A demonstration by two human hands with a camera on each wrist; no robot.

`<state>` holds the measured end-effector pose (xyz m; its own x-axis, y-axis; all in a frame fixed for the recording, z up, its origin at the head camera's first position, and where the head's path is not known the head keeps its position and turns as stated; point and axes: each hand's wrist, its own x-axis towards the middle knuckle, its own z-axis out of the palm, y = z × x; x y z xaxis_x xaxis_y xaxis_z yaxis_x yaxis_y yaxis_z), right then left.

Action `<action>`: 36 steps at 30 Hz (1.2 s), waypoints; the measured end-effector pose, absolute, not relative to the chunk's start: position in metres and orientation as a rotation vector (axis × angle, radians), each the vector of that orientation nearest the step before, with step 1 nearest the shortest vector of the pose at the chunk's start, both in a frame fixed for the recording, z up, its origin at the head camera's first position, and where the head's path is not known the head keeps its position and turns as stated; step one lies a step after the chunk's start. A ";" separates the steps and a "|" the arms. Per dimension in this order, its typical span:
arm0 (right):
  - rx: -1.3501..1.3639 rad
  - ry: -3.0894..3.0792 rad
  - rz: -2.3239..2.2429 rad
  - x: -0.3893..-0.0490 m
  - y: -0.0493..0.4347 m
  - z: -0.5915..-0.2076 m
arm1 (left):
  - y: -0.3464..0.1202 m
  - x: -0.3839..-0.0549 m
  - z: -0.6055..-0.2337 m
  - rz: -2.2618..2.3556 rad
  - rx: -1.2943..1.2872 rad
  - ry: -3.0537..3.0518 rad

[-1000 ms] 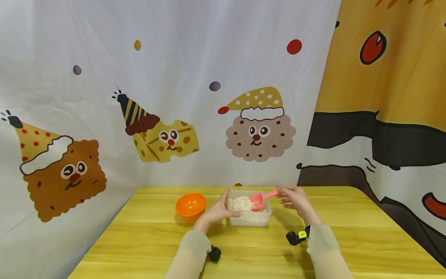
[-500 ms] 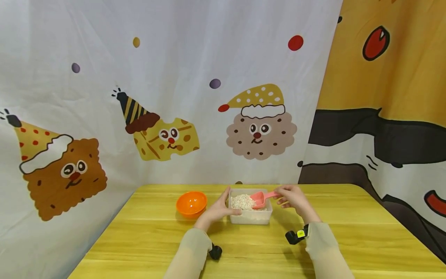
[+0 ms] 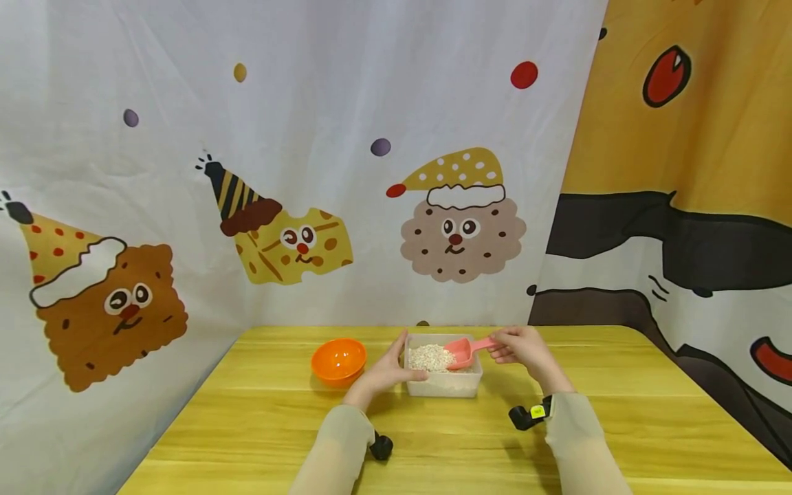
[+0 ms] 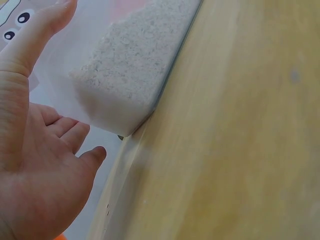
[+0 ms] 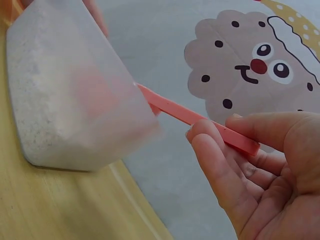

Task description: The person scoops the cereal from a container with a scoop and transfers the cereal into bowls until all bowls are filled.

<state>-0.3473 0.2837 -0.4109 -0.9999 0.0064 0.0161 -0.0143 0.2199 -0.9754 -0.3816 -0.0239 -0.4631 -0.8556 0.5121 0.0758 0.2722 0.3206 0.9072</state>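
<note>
A translucent white rectangular container [image 3: 443,388], partly filled with pale flakes like oats [image 3: 430,358], stands on the table. At its left end is my left hand [image 3: 388,371], thumb stretched along the front wall and the other fingers spread by the left side; in the left wrist view the thumb [image 4: 37,37] lies against the wall. My right hand [image 3: 522,349] pinches the handle of a pink scoop [image 3: 460,353] between thumb and fingers. The scoop's head is inside the container, at the right of the flakes. Through the cloudy wall the right wrist view shows it blurred, with the handle [image 5: 185,114] sloping out.
An orange bowl [image 3: 339,361] sits on the wooden table [image 3: 458,454], left of the container and close to my left hand. A printed cloth [image 3: 371,289] hangs behind the table's back edge. Black wrist cameras [image 3: 521,417] stick out below both hands.
The pink scoop has tilted slightly in my right hand, and its fingers have drawn a little closer together. My left hand, the container and the orange bowl stay where they were.
</note>
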 end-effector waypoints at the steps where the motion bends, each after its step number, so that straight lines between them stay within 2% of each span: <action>1: 0.008 -2.436 1.961 -0.348 0.284 -0.411 | -0.024 -0.382 -0.463 1.551 0.715 2.364; 14: -0.064 -2.346 2.136 -0.348 0.286 -0.420 | -0.022 -0.380 -0.459 1.552 0.708 2.355; 36: -0.042 -2.351 2.117 -0.351 0.267 -0.420 | -0.023 -0.380 -0.460 1.592 0.700 2.331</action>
